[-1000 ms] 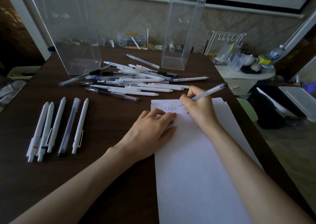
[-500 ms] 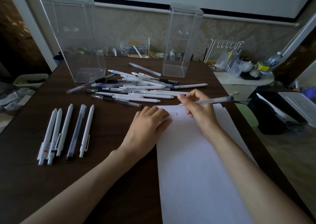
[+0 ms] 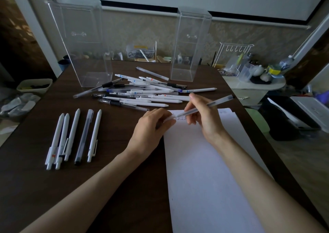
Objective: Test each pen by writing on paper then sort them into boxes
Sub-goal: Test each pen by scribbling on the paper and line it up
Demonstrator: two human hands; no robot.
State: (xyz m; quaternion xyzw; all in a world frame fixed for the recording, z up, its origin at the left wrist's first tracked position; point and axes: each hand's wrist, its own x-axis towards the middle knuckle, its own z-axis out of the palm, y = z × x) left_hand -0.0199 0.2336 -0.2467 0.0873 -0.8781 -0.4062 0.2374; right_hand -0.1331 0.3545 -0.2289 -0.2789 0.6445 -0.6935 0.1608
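Note:
My right hand (image 3: 204,120) grips a translucent pen (image 3: 218,102) just above the top of the white paper (image 3: 204,175). The pen's tip points left at a small translucent cap (image 3: 170,118), which my left hand (image 3: 151,131) pinches at the paper's top left corner. Small written marks (image 3: 180,119) show between the hands. A loose pile of pens (image 3: 142,94) lies behind them. Several pens in a row (image 3: 76,136) lie to the left. Two tall clear boxes stand at the back, one on the left (image 3: 80,42) and one on the right (image 3: 188,44).
The dark wooden table (image 3: 115,170) ends close to the paper's right side. Beyond that edge are a low white side table with a wire rack (image 3: 233,54) and a black and white case (image 3: 293,119) on the floor. A tray (image 3: 33,85) sits off the left edge.
My right hand lifted the pen off the paper and turned its tip toward my left hand. My left hand rose from lying flat on the paper and now pinches the cap.

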